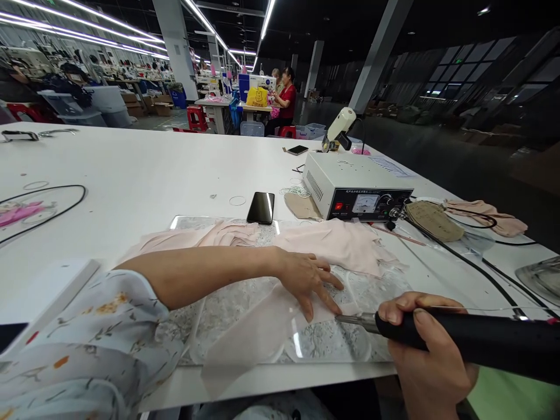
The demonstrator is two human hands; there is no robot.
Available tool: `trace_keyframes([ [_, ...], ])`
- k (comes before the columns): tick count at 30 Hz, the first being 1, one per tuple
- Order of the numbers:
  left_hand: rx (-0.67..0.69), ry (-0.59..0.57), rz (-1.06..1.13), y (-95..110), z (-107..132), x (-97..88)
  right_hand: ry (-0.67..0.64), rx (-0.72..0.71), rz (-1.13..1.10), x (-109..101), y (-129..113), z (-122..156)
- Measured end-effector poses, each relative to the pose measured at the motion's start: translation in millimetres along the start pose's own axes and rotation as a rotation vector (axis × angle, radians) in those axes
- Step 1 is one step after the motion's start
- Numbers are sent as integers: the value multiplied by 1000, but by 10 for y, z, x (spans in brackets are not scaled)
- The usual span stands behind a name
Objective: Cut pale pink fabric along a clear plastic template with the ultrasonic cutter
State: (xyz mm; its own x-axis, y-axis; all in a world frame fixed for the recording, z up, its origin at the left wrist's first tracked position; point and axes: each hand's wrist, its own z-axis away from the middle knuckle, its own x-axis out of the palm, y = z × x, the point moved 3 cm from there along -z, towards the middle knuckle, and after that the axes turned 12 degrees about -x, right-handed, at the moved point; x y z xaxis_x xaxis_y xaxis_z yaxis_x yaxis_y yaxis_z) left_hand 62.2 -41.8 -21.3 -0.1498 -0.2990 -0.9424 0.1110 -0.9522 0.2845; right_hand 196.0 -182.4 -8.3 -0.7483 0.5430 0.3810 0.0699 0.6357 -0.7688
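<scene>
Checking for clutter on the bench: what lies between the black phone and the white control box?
In the head view, a beige fabric piece lies between the black phone and the white control box, with thin white rings just behind it.

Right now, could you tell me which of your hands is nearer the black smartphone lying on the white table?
Left hand, just below the black smartphone; right hand is farther right.

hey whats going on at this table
A person is working on pale pink fabric laid over a clear sheet on a white table. The left hand lies flat on the fabric, pressing it down. The right hand grips a black handheld tool, its metal tip at the fabric beside the left fingertips. A white control box and a phone sit behind.
</scene>
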Motion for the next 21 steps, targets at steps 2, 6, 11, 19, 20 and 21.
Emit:
trace_keyframes([
  [2,15,-5,-27,2,-1,10,-11,-15,7,8,-7,4],
  [6,29,-14,-60,1,-3,30,-45,-26,5,57,-39,7],
  [11,1,-8,-23,8,-1,13,-44,13,-12,91,-67,38],
  [19,-69,-84,92,23,-4,-14,-70,-9,6,150,-47,84],
  [20,-63,-82,86,21,-6,-11,-72,-21,14,158,-50,85],
  [21,-50,-73,69,19,-7,-5,-79,-31,21,166,-54,86],
])
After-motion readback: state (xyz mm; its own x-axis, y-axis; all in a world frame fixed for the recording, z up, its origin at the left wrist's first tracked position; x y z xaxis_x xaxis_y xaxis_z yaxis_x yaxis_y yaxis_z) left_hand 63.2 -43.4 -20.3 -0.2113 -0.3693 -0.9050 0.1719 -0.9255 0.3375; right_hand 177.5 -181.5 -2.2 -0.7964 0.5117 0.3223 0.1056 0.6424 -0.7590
